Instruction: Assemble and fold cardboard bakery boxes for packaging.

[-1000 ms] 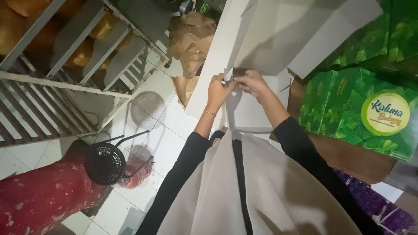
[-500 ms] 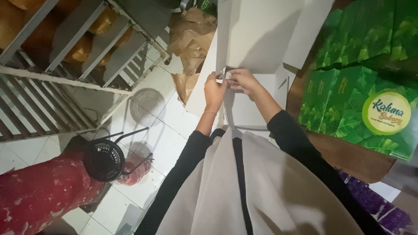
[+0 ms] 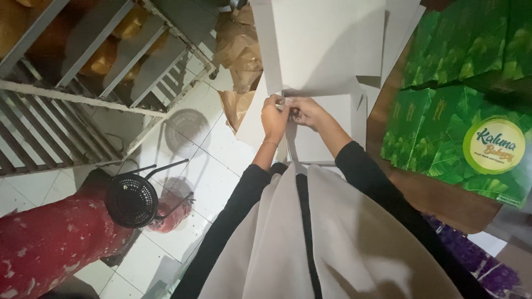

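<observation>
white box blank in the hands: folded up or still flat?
Partly folded: white cardboard blank has one panel raised; left hand and right hand pinch a flap.

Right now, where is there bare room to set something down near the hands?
Bare brown wooden tabletop shows between the grey cardboard sheet and green leaf-printed boxes. White floor tiles left of the left hand lie open. Around the right hand, cardboard crowds everything.

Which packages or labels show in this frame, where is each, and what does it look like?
Green boxes: right, on a brown table; flat, leaf-patterned.
Round label: on the nearest green box; yellow-green, circular.
White carton: centre top, unfolded, plain; both hands grip its flap.
Brown paper bags: floor, left of the carton.
</observation>
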